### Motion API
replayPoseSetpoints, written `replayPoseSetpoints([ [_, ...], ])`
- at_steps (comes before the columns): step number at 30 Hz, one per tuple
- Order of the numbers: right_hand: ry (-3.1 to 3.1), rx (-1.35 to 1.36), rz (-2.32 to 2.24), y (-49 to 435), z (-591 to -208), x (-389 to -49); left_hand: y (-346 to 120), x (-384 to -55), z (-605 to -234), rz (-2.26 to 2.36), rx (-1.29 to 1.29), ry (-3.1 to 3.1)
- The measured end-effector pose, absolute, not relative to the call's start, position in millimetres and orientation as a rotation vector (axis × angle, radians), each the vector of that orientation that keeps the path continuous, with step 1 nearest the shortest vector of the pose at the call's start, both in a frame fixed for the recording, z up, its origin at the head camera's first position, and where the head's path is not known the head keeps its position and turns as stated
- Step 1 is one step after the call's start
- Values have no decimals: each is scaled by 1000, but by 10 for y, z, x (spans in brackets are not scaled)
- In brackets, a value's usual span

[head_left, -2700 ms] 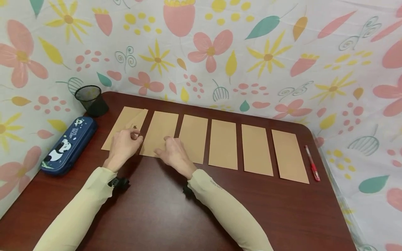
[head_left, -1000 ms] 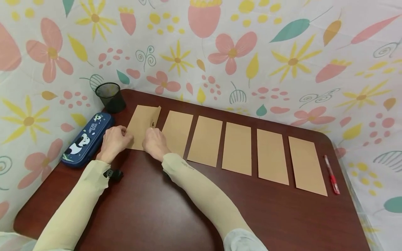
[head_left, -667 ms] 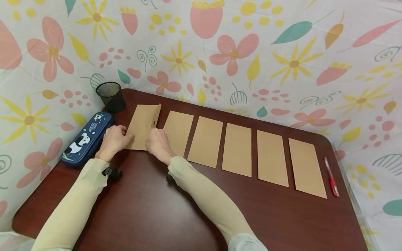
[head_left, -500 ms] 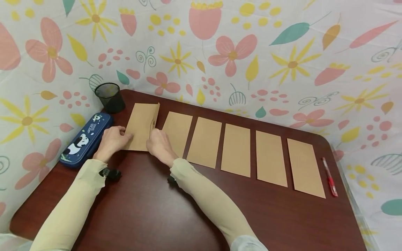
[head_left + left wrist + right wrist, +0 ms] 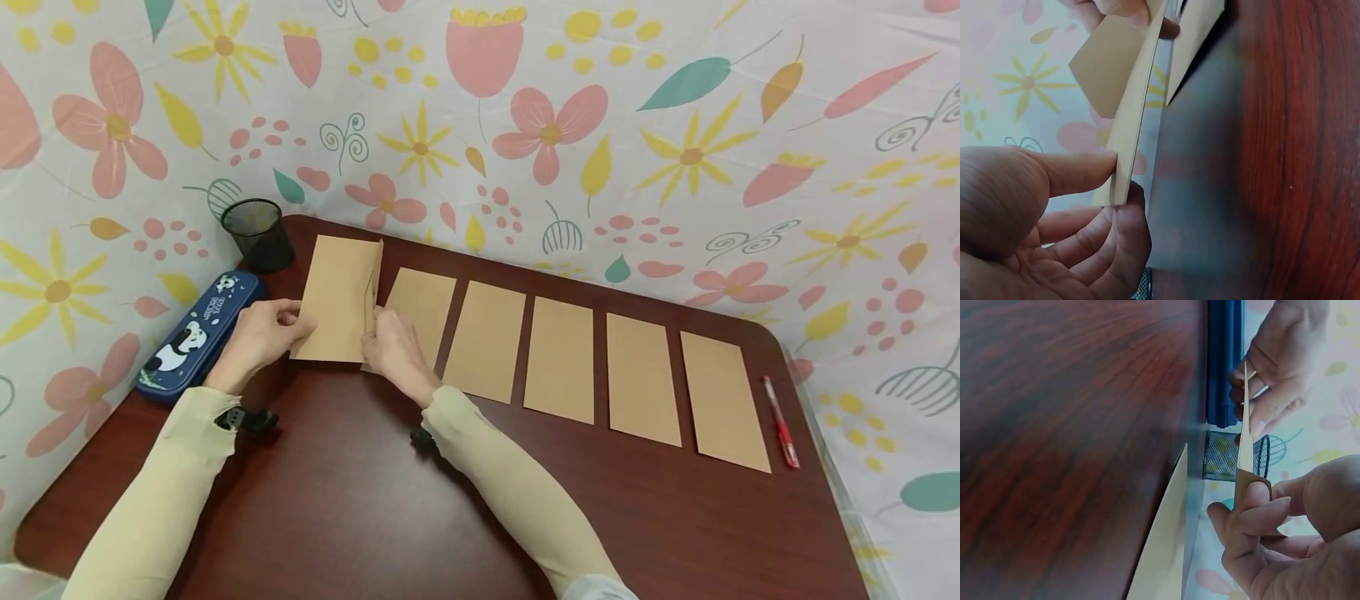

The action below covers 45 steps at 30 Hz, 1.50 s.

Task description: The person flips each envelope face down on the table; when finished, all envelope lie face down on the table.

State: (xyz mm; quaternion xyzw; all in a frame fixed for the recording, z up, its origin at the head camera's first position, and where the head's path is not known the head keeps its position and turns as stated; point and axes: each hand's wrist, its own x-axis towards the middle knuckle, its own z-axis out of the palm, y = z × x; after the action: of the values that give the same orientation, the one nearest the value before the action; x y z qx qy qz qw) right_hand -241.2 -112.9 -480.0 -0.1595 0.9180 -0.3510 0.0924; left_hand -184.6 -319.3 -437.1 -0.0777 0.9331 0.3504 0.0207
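Note:
A brown paper envelope (image 5: 337, 292) at the left of the row is held between both hands, lifted off the table. My left hand (image 5: 261, 335) pinches its left edge; in the left wrist view the thumb (image 5: 1082, 170) lies on one side and the curled fingers (image 5: 1125, 240) on the other. My right hand (image 5: 397, 346) grips the opposite edge, where the flap (image 5: 1104, 72) stands folded out. In the right wrist view the right fingers (image 5: 1254, 519) are curled round the flap, and part of it is hidden behind them. Dark marks near the flap are unreadable.
Several more brown envelopes (image 5: 558, 358) lie in a row to the right, the nearest (image 5: 423, 304) partly behind the right hand. A red pen (image 5: 782, 423) lies at the far right. A blue panda pencil case (image 5: 198, 337) and black mesh pen holder (image 5: 258, 236) stand left on the dark table (image 5: 337, 500).
Both hands came to the leftmost envelope, the right hand moving left to its flap edge. The flap has turned outward, and the envelope has risen from the table.

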Motion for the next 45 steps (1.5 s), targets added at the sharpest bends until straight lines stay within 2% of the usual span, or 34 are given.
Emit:
replayPoseSetpoints([
  [10, 2580, -472, -1275, -999, -4664, -2343, -3164, -1806, -4327, 1100, -274, 2919],
  [12, 2539, -438, -1298, -951, -4465, -2258, -3151, -1798, -4313, 1105, -280, 2937],
  [22, 2571, -374, -1264, -959, -4497, -2286, -3086, -1786, -4275, 1143, -284, 2955],
  [27, 2586, -353, -1271, -1000, -4661, -2395, -3066, -1797, -4260, 1188, -295, 2906],
  [38, 2473, -383, -1465, -910, -4450, -2230, -3031, -1826, -4290, 1224, -312, 2821],
  [45, 2161, -421, -1782, -892, -4453, -2216, -2971, -1832, -4326, 1210, -286, 2826],
])
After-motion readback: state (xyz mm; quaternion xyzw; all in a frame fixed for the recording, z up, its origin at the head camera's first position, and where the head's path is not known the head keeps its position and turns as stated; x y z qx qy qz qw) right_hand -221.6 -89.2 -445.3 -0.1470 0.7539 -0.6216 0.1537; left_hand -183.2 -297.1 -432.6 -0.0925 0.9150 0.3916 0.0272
